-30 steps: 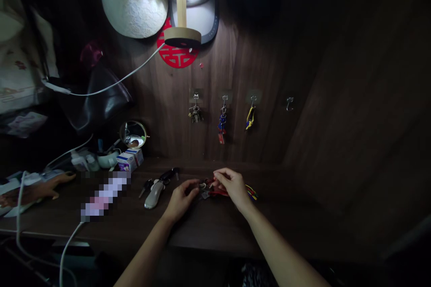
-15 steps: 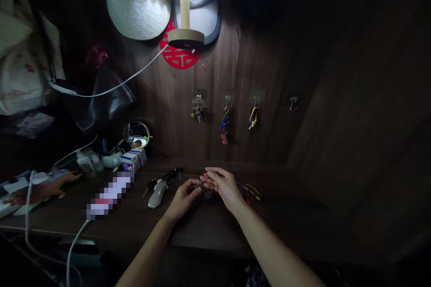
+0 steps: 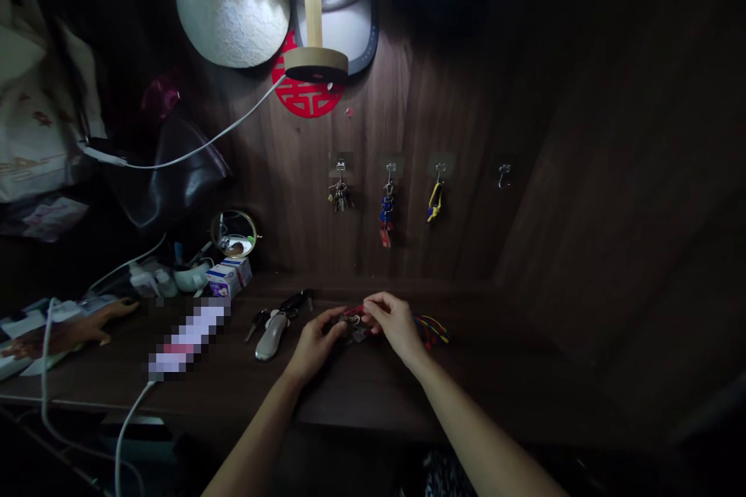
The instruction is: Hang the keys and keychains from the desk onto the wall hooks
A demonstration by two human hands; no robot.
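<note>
The right hand has thumb and forefinger pressed together, seemingly pinching the red cord at its nine o'clock. At the left hand's two o'clock, that cord and a metal ring lie low over the counter; the left grip curls round this end, but whether it pinches, I cannot tell. Coloured cords trail at the right hand's three o'clock.

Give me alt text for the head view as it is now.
A person's left hand and right hand finger a red cord and metal ring on a dark wooden shelf. Left of them lies a keychain with a silver fob; behind, keys and a yellow cord hang on three of four wall hooks.
</note>
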